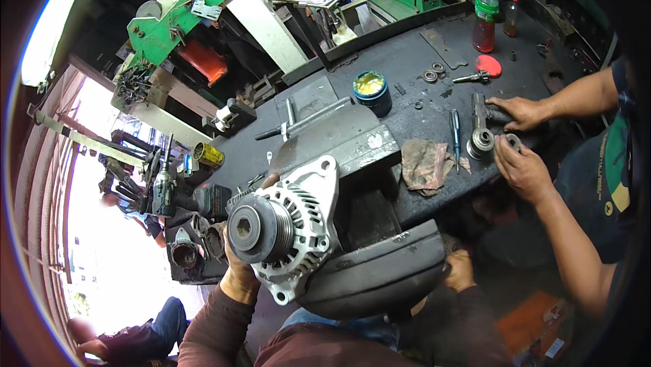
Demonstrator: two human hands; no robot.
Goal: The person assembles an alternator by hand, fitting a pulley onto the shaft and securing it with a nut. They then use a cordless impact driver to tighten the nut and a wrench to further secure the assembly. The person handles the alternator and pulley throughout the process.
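Note:
A silver alternator with a dark grooved pulley is at the left end of a large black bench vise. My left hand holds the alternator from below and its left side; its fingers are mostly hidden behind the housing. The alternator overlaps the vise jaws, and I cannot tell whether they grip it. My right hand is closed beside the right end of the vise's near jaw. What it grips there is hidden in shadow.
Across the bench, a co-worker's hands hold a ring-shaped part and a dark tool near a metal shaft. Around lie a screwdriver, a rag, a grease tub and a red-liquid bottle. A cordless impact wrench stands left.

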